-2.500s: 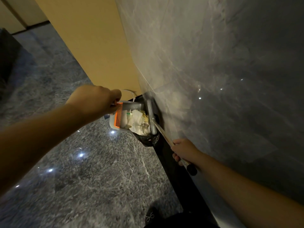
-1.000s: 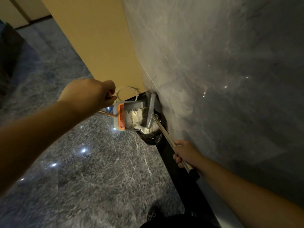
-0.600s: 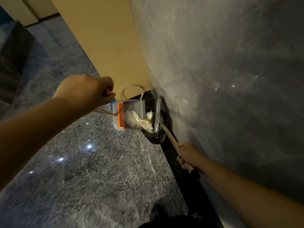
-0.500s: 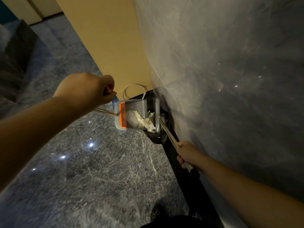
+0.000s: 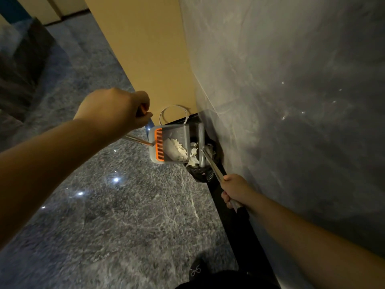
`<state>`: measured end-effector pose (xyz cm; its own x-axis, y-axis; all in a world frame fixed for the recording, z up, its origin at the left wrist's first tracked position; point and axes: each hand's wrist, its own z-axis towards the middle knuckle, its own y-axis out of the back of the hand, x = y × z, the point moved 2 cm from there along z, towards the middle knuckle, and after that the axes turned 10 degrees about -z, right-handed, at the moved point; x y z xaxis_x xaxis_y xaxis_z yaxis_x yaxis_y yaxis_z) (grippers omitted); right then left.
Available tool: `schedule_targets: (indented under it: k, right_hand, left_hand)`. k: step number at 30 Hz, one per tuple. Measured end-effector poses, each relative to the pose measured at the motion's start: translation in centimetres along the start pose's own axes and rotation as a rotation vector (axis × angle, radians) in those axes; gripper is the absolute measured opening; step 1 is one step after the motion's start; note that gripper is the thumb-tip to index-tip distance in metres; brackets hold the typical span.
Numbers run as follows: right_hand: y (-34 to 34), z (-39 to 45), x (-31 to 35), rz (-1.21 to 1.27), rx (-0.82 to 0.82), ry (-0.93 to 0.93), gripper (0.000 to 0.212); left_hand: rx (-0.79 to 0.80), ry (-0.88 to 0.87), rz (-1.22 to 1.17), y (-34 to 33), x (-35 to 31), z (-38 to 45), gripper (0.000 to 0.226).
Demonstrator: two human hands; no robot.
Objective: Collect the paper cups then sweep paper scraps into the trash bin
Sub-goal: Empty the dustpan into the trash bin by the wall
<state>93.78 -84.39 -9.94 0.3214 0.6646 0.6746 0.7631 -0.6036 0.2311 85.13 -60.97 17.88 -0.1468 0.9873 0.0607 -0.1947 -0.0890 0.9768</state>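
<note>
Left hand fisted around the top of the dustpan handle, fingers curled tight. Grey dustpan with orange comb teeth is tilted, its open lip over the trash bin, a black-bagged bin set against the grey marble wall. White paper scraps are piled at the pan's lip, some spilling past the edge over the bin. Right hand wraps the broom handle, grip closed; broom head stands beside the pan's lip, touching the scraps. A white wire loop lies behind the pan by the tan wall. Paper cups not identifiable. Dark shoe on the marble floor.
</note>
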Motion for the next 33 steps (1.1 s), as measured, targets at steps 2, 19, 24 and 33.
schedule_targets:
  k: [2, 19, 24, 33]
  right_hand:
    - [0.3, -0.6, 0.0, 0.028, -0.005, 0.015, 0.015]
    - [2.7, -5.3, -0.5, 0.194, -0.032, 0.055, 0.019]
    - [2.6, -5.4, -1.4, 0.174, -0.034, 0.044, 0.022]
    - [3.0, -5.6, -2.5, 0.167, -0.048, 0.041, 0.029]
  left_hand:
    - [-0.009, -0.002, 0.0, 0.1, 0.0, -0.1, 0.024]
    - [0.076, -0.133, 0.077, -0.1, -2.7, 0.3, 0.025]
    - [0.133, -0.138, 0.126, -0.2, -3.8, 0.3, 0.026]
    - [0.182, -0.211, 0.198, -1.3, -5.8, 0.8, 0.025]
